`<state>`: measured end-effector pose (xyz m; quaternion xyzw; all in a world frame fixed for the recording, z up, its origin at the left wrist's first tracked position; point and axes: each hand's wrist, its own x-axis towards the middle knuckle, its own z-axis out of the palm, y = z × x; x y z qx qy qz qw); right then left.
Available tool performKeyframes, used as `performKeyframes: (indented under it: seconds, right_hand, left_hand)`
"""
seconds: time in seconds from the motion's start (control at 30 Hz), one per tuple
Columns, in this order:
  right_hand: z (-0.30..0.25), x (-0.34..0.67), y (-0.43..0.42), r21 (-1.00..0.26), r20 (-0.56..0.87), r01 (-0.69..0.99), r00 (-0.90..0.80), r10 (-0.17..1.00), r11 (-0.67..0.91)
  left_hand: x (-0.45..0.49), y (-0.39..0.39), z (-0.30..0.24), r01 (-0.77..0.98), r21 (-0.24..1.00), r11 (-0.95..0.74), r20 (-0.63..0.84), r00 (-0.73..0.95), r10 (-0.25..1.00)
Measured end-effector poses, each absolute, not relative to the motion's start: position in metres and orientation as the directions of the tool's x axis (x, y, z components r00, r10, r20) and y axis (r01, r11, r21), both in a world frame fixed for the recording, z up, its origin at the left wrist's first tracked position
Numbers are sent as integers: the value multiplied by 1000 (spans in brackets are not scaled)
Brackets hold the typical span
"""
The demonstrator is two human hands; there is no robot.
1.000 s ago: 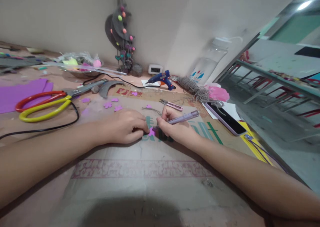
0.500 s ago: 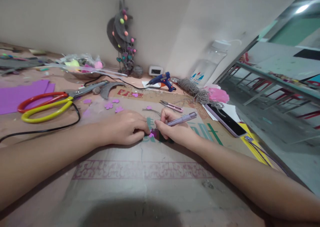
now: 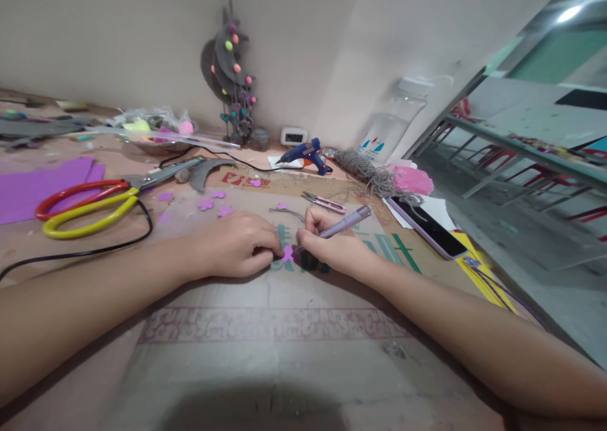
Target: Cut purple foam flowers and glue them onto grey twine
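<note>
My right hand (image 3: 327,236) is closed around a pale purple pen (image 3: 345,221), its tip end low beside a small purple flower cutout (image 3: 288,253). The cutout lies flat on the printed cardboard sheet (image 3: 265,368). My left hand (image 3: 244,241) rests on the cardboard with fingers curled, its fingertips pinning the cutout's left edge. Several more purple flower cutouts (image 3: 225,210) are scattered just beyond my left hand. Thread snips (image 3: 325,202) with a pink handle lie beyond my right hand.
Large scissors (image 3: 90,210) with red and yellow handles lie at left by purple sheets (image 3: 38,188). A blue glue gun (image 3: 303,154), grey yarn (image 3: 365,169), a clear bottle (image 3: 391,121) and a phone (image 3: 427,229) line the far and right sides. A decorated grey moon (image 3: 227,71) leans on the wall.
My right hand and the pen have shifted slightly right, away from the flower cutout, so more of the cutout shows. My left hand stays in about the same place.
</note>
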<state>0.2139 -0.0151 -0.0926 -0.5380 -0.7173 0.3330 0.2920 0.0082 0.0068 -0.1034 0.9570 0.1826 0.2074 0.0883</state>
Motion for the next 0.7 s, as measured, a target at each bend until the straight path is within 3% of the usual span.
performKeyframes:
  seconds: [0.37,0.7]
  right_hand:
    - [-101,217,-10,-779,119,576,-254,960,248]
    - [-99,213,-15,-835,51,516,-269,962,189]
  left_hand:
    - [9,6,-103,316,261,-912,363,843,396]
    - [10,6,-103,324,286,-902,340,846,411]
